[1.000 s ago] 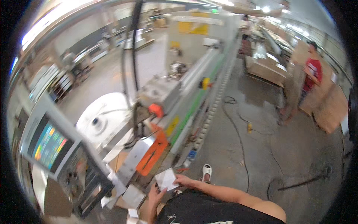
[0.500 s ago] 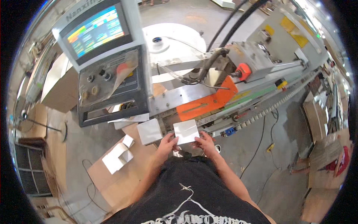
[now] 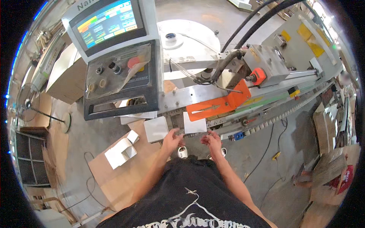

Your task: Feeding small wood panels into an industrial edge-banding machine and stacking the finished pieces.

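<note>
A white square panel (image 3: 195,124) lies on the machine's edge, its far part reaching the orange guard (image 3: 213,108). My left hand (image 3: 173,140) is just short of the panel's near left corner, fingers apart and holding nothing. Close to the near right corner is my right hand (image 3: 213,141), its fingers loosely bent, slightly spread and empty. Another white panel (image 3: 156,128) rests left of the first one, beside my left fingertips.
A control console (image 3: 118,81) with a lit screen stands at the left. White pieces (image 3: 121,152) sit on a brown board (image 3: 114,182) below it. A blue part (image 3: 238,136) juts from the machine at right. Cables (image 3: 262,152) cross the floor; cardboard (image 3: 330,121) is stacked far right.
The white panel has gone forward from between my hands onto the machine, against the orange guard. Both hands have let go of it. The view has shifted slightly.
</note>
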A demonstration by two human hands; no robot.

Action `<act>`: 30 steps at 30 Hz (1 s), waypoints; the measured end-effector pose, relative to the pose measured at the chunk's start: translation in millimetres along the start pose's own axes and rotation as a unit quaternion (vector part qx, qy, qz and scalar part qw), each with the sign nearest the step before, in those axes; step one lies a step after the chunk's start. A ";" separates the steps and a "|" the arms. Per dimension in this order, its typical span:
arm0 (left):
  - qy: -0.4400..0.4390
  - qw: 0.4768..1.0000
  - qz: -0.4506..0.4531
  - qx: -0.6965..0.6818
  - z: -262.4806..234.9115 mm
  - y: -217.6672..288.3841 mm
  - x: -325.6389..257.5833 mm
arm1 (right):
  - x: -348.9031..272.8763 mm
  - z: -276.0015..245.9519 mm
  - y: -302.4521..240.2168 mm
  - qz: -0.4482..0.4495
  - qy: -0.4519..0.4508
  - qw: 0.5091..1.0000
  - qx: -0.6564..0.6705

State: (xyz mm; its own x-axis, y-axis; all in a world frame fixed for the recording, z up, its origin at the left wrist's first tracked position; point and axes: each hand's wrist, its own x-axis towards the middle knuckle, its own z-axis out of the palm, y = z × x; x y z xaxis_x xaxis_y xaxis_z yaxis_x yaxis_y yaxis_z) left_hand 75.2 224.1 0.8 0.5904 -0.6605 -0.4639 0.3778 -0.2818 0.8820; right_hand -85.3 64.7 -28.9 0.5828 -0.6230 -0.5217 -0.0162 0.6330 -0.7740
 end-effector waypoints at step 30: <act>0.044 0.991 0.105 0.076 4.6 -1.7 25.2 | 18.0 56.4 8.7 -0.014 -0.056 0.997 0.047</act>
State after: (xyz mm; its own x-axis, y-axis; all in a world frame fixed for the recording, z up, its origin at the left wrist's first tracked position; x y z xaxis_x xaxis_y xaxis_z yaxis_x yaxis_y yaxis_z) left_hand 86.1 204.7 -12.0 0.7074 -0.6542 -0.2677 0.1315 -0.2503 0.9592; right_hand -29.2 84.9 -24.8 0.6689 -0.5888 -0.4538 0.0736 0.6599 -0.7478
